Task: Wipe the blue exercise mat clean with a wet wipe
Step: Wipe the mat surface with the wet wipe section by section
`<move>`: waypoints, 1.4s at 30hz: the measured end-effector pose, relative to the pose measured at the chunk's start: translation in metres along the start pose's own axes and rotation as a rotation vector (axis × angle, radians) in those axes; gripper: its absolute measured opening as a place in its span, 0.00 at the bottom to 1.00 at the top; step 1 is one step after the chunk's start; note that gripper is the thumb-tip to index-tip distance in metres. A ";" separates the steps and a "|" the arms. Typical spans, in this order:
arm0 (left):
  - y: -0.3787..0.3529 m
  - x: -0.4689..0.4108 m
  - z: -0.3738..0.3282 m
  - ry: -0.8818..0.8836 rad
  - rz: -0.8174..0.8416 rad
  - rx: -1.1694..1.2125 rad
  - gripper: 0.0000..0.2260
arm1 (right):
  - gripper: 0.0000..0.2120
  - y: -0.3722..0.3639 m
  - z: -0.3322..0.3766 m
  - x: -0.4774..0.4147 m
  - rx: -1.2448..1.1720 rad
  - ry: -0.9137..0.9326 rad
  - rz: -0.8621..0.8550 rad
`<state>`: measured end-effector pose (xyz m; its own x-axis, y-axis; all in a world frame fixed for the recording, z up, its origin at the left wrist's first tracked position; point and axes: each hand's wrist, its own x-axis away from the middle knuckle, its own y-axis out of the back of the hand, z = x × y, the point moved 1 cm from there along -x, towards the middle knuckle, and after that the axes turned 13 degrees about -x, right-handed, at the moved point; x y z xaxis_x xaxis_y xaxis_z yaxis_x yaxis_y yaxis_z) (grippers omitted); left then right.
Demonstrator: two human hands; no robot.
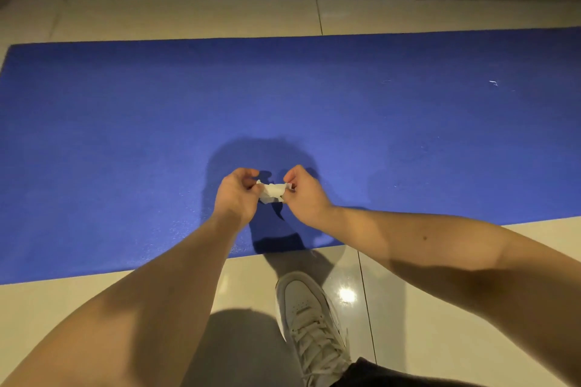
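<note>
Centrally, left hand (235, 195) and right hand (303, 193) pinching opposite ends of crumpled white wet wipe (273, 191), held above blue exercise mat (125, 135) laid flat on tiled floor (440, 276), white sneaker (309, 317) near mat edge.

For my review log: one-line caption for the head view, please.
Left hand and right hand pinch a crumpled wipe over the blue mat; a white shoe stands on the tiles.
</note>
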<state>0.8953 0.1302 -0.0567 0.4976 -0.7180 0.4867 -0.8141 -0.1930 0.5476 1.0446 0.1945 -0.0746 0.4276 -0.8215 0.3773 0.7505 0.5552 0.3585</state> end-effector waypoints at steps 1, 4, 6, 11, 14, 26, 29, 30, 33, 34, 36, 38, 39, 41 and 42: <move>0.001 -0.002 -0.001 0.008 -0.011 -0.004 0.10 | 0.08 0.001 0.002 -0.003 0.013 -0.007 -0.012; 0.006 -0.006 -0.009 0.008 -0.037 -0.008 0.09 | 0.09 0.007 0.010 -0.011 0.031 -0.035 -0.054; 0.012 -0.009 -0.016 -0.007 -0.061 -0.063 0.09 | 0.10 0.011 0.017 -0.017 0.046 -0.058 -0.090; 0.023 -0.016 -0.026 -0.042 -0.098 -0.110 0.07 | 0.08 0.002 0.036 -0.027 -0.136 -0.208 -0.070; 0.026 -0.019 -0.029 -0.049 -0.091 -0.081 0.07 | 0.06 -0.003 0.055 -0.023 -0.553 -0.395 0.008; 0.023 0.005 -0.040 -0.099 -0.026 -0.032 0.09 | 0.17 0.014 0.071 -0.012 -0.912 -0.540 0.001; 0.024 0.014 -0.049 -0.098 -0.020 -0.026 0.10 | 0.17 0.026 0.073 -0.005 -0.915 -0.521 0.056; 0.023 0.017 -0.052 -0.093 -0.023 -0.034 0.11 | 0.17 0.029 0.075 -0.002 -0.909 -0.511 0.067; 0.021 0.028 -0.059 -0.087 -0.038 -0.053 0.11 | 0.18 0.033 0.073 0.004 -0.878 -0.487 0.054; 0.021 0.033 -0.061 -0.084 -0.040 -0.063 0.12 | 0.19 0.034 0.071 0.006 -0.861 -0.486 0.044; 0.022 0.043 -0.065 -0.098 -0.053 -0.098 0.10 | 0.20 0.036 0.071 0.014 -0.832 -0.487 0.029; 0.025 0.053 -0.072 -0.102 -0.061 -0.160 0.09 | 0.21 0.040 0.074 0.020 -0.820 -0.489 0.016; 0.028 0.057 -0.077 -0.097 -0.063 -0.198 0.09 | 0.20 0.043 0.076 0.022 -0.807 -0.489 0.004; 0.030 0.064 -0.085 -0.118 -0.070 -0.253 0.10 | 0.19 0.054 0.084 0.031 -0.771 -0.472 -0.004; 0.031 0.066 -0.089 -0.138 -0.074 -0.260 0.10 | 0.19 0.061 0.087 0.034 -0.746 -0.450 0.001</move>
<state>0.9301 0.1363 0.0532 0.4932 -0.7959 0.3513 -0.6641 -0.0837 0.7429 1.0608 0.2116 0.0341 0.3067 -0.6046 0.7351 0.9518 0.1963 -0.2356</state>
